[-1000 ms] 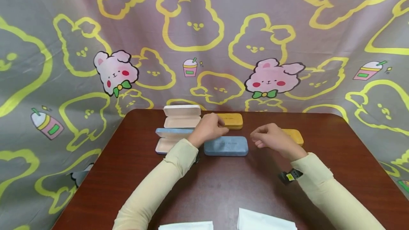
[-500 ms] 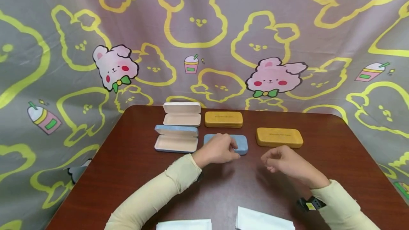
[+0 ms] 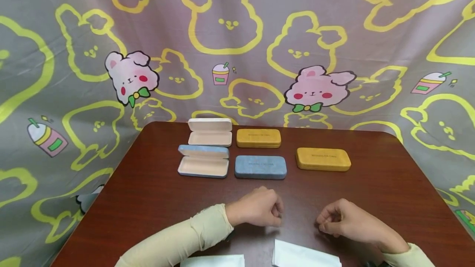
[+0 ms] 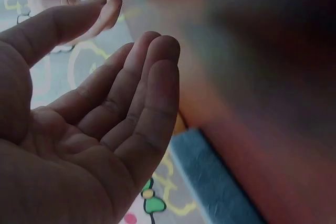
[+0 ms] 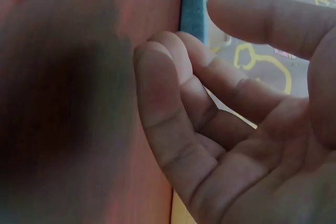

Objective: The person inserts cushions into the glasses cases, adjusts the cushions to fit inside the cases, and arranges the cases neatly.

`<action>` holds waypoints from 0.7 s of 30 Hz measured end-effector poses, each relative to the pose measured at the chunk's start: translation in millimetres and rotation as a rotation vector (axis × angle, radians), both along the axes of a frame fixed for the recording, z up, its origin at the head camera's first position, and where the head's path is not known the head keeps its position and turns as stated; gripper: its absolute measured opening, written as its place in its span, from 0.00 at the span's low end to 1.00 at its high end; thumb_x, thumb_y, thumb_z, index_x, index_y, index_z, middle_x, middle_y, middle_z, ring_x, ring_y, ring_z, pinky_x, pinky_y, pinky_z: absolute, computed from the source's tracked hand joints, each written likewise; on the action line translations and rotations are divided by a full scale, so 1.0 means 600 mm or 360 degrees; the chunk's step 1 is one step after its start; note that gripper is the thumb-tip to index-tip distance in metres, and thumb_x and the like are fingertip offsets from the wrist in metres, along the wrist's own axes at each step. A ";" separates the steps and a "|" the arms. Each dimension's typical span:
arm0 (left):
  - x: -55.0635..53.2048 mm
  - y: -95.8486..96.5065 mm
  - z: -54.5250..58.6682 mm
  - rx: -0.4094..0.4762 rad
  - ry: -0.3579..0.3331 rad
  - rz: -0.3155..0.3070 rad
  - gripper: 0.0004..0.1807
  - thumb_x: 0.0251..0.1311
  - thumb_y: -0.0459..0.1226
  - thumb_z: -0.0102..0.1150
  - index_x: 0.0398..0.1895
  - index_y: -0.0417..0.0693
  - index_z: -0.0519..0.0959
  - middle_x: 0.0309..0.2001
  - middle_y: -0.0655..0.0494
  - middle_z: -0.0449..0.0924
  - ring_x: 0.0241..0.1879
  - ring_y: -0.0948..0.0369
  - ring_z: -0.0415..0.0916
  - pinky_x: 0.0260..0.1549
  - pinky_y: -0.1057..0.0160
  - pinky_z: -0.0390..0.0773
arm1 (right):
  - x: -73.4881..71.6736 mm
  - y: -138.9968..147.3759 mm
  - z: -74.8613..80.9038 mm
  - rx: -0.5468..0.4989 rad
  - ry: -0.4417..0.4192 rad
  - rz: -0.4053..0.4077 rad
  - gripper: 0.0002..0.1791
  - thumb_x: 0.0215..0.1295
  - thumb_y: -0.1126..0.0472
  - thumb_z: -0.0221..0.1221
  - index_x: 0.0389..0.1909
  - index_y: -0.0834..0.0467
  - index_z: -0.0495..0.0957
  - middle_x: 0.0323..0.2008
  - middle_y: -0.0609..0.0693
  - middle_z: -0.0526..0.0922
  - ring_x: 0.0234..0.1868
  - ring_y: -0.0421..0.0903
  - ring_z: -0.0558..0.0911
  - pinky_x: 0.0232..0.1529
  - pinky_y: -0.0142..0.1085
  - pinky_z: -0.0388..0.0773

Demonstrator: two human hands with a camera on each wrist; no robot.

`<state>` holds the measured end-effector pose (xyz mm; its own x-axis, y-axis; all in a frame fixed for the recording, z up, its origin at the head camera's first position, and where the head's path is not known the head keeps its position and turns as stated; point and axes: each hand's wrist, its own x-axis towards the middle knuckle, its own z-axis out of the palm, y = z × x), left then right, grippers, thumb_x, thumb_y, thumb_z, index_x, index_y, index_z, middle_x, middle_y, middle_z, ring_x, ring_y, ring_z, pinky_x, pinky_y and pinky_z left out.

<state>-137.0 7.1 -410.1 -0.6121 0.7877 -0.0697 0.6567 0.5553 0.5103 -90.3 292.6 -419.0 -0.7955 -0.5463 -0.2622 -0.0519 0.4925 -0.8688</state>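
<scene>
My left hand (image 3: 257, 208) hovers over the table in front of the closed blue glasses case (image 3: 260, 167), fingers loosely bent and holding nothing. To its right, my right hand (image 3: 349, 222) is also free, its fingers loosely curled, nearer to me than the yellow glasses case (image 3: 323, 159) on the right. Both wrist views show bare palms, with the blue case (image 4: 210, 177) beyond the left fingers. Left of the closed blue case lies an opened blue case (image 3: 204, 166) with a cream lining. Behind it sits an opened white case (image 3: 210, 138), beside a second yellow case (image 3: 258, 138).
Two folded white cloths lie at the table's near edge, a left cloth (image 3: 213, 261) and a right cloth (image 3: 305, 254), just in front of the hands. A patterned curtain (image 3: 230, 94) hangs behind the dark wooden table (image 3: 148, 201).
Both hands have drawn back toward me from the cases, the left from near the back yellow case and across the blue one. The cases stay in place.
</scene>
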 end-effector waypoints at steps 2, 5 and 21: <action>0.011 0.001 -0.006 -0.0009 -0.0017 -0.0037 0.08 0.51 0.40 0.75 0.34 0.50 0.88 0.21 0.74 0.78 0.22 0.80 0.70 0.27 0.78 0.70 | 0.009 0.007 -0.005 0.0005 0.0010 0.0029 0.04 0.64 0.65 0.65 0.37 0.59 0.87 0.29 0.46 0.84 0.26 0.36 0.76 0.26 0.33 0.75; 0.027 0.003 -0.013 -0.0029 -0.0038 -0.0090 0.08 0.49 0.40 0.77 0.32 0.51 0.88 0.21 0.72 0.77 0.23 0.80 0.69 0.27 0.78 0.69 | 0.024 0.016 -0.008 0.0028 0.0005 0.0078 0.02 0.64 0.63 0.66 0.36 0.56 0.87 0.29 0.44 0.84 0.27 0.35 0.76 0.27 0.33 0.75; 0.069 0.022 -0.027 -0.0316 0.0219 -0.0200 0.21 0.26 0.48 0.87 0.17 0.61 0.78 0.17 0.75 0.68 0.19 0.73 0.64 0.18 0.75 0.64 | 0.075 0.027 -0.032 0.0203 -0.0029 -0.0028 0.11 0.52 0.61 0.74 0.24 0.55 0.79 0.18 0.41 0.72 0.19 0.35 0.70 0.19 0.32 0.66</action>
<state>-95.7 20.4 -426.3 -0.5247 0.8374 -0.1531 0.7825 0.5452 0.3007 -45.5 308.7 -437.9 -0.7990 -0.4936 -0.3434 -0.0269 0.5998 -0.7997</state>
